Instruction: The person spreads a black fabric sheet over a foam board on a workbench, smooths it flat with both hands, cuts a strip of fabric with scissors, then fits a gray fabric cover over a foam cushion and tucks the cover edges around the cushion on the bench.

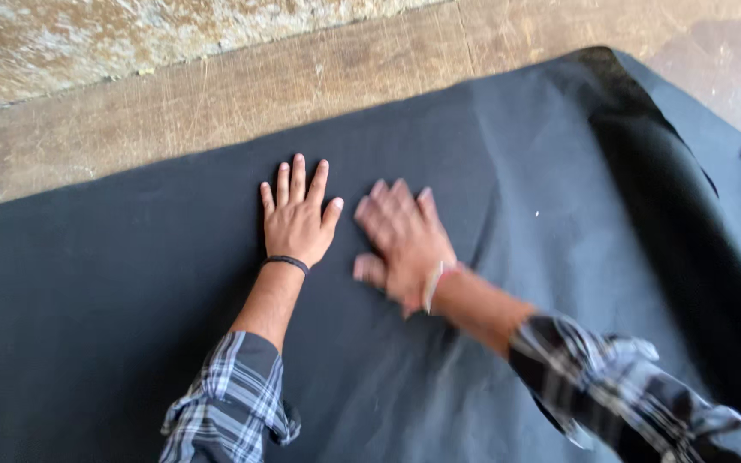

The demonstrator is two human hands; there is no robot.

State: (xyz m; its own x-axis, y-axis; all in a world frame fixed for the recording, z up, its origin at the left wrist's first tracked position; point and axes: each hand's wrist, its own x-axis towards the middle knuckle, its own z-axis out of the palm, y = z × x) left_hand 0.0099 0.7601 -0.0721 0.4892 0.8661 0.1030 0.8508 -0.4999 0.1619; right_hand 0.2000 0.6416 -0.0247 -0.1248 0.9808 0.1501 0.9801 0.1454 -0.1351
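A large sheet of dark grey-black fabric lies spread over a wooden surface. My left hand rests flat on it, palm down, fingers apart, with a thin black band at the wrist. Just to its right my right hand also lies palm down on the fabric, blurred by motion, a light band at its wrist. Neither hand holds anything. Both forearms wear rolled-up plaid sleeves.
The fabric's right part is folded over into a darker raised ridge, with another layer beyond it at the far right. A bare scratched wooden surface runs along the top, backed by a rough mottled wall.
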